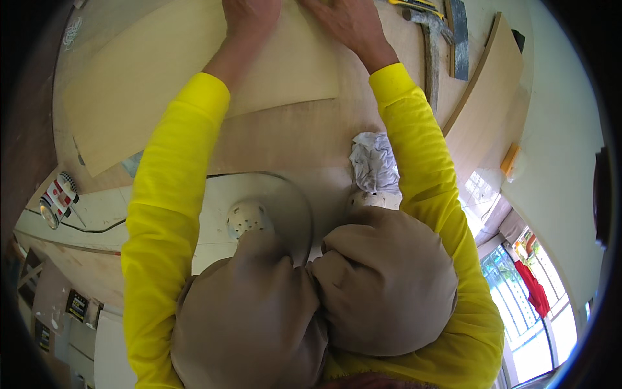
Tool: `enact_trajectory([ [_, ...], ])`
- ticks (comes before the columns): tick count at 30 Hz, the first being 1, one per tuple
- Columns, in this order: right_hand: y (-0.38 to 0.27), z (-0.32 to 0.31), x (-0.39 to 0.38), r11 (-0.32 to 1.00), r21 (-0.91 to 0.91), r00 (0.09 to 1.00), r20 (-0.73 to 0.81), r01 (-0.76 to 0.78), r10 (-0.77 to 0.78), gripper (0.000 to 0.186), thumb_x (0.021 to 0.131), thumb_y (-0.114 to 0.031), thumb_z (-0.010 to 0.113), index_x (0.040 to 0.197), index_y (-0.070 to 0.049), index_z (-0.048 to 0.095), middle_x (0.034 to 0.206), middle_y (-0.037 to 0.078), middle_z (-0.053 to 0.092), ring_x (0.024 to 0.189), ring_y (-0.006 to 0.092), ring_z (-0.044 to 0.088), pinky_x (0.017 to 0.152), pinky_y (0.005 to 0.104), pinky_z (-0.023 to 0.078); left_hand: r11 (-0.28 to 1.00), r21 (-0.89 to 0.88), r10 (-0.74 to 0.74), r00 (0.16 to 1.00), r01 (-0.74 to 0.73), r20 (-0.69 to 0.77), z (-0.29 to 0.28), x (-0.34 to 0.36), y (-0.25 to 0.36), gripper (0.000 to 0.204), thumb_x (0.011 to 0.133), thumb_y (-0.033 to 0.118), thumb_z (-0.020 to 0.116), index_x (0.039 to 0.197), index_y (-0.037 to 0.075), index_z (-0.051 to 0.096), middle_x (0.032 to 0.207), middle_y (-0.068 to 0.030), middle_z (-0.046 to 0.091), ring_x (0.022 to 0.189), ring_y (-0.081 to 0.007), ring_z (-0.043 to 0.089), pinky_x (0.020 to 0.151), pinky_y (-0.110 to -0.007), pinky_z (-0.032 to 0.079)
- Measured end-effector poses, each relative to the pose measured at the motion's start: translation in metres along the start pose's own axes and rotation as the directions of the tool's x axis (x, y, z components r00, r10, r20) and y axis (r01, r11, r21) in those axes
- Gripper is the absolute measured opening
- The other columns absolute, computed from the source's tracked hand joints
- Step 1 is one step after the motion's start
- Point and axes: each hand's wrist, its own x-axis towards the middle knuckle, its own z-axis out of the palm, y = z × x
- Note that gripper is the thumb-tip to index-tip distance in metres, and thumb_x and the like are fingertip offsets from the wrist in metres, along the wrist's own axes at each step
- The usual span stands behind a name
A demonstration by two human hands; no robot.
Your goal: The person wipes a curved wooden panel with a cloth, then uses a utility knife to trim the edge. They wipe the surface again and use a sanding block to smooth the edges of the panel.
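Note:
A thin, pale brown wood sheet lies on a larger wooden board. My left hand is over the sheet at the top edge of the view, its fingers cut off by the frame. Beside it to the right, my right hand rests low over the sheet, thumb side stretched toward the left; its fingertips lie outside the picture. Neither hand visibly holds a tool. Right of my right wrist lies a claw hammer with a worn wooden handle. A yellow-and-black hand tool sits just beyond the hammer head.
Dark grey strip and long wood plank lie at the right. A crumpled white cloth is by my right foot, near the board's front edge. A red-and-white device sits left, near a black cable. My left clog is on the floor.

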Motion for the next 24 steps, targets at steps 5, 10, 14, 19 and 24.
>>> enact_trajectory([
  [5, -0.023, -0.013, -0.047, 0.990, -0.004, 0.989, 0.050, -0.142, 0.142, 0.083, 0.106, -0.049, 0.078, 0.169, -0.004, 0.048, 0.127, 0.030, 0.078, 0.105, 0.0514, 0.077, 0.089, 0.0578, 0.062, 1.000, 0.015, -0.010, 1.000, 0.010, 0.023, -0.002, 0.001, -0.007, 0.011, 0.118, 0.011, 0.054, 0.122, 0.004, 0.061, 0.108, -0.0220, 0.073, 0.102, -0.0429, 0.073, 0.093, -0.051, 0.056],
  [10, -0.047, -0.033, -0.135, 0.967, 0.119, 0.970, 0.127, -0.224, 0.209, 0.085, 0.105, -0.038, 0.079, 0.173, -0.007, 0.040, 0.131, 0.033, 0.073, 0.110, 0.0542, 0.075, 0.089, 0.0595, 0.062, 0.999, 0.039, -0.010, 1.000, 0.009, 0.023, -0.005, 0.004, -0.010, 0.013, 0.118, 0.013, 0.054, 0.122, 0.003, 0.061, 0.108, -0.0233, 0.073, 0.105, -0.0432, 0.073, 0.094, -0.051, 0.056],
  [14, -0.043, -0.041, -0.173, 0.936, 0.240, 0.966, 0.047, -0.257, 0.253, 0.086, 0.103, -0.029, 0.082, 0.175, -0.009, 0.041, 0.126, 0.026, 0.075, 0.105, 0.0431, 0.080, 0.090, 0.0570, 0.064, 0.993, 0.090, 0.072, 0.994, -0.079, 0.078, -0.008, 0.003, -0.011, 0.019, 0.115, 0.012, 0.057, 0.130, 0.002, 0.063, 0.114, -0.0240, 0.074, 0.109, -0.0457, 0.073, 0.100, -0.051, 0.057],
  [19, -0.013, -0.069, -0.181, 0.724, 0.518, 0.820, -0.073, -0.455, 0.567, 0.090, 0.104, -0.030, 0.085, 0.176, -0.001, 0.038, 0.147, 0.025, 0.070, 0.126, 0.0287, 0.072, 0.110, 0.0451, 0.059, 0.749, 0.425, 0.338, 0.845, -0.508, 0.415, -0.014, -0.040, 0.026, 0.046, 0.103, 0.019, 0.079, 0.143, -0.001, 0.069, 0.143, -0.0250, 0.071, 0.140, -0.0468, 0.065, 0.124, -0.058, 0.049],
  [24, 0.011, -0.083, -0.173, 0.715, 0.514, 0.779, -0.134, -0.474, 0.613, 0.090, 0.105, -0.032, 0.085, 0.174, 0.004, 0.041, 0.152, 0.025, 0.067, 0.130, 0.0286, 0.069, 0.112, 0.0420, 0.057, 0.919, 0.034, 0.241, 0.630, -0.392, 0.738, -0.042, -0.165, 0.073, 0.063, 0.113, 0.031, 0.066, 0.165, -0.003, 0.056, 0.174, -0.0227, 0.055, 0.169, -0.0415, 0.042, 0.142, -0.059, 0.026],
])
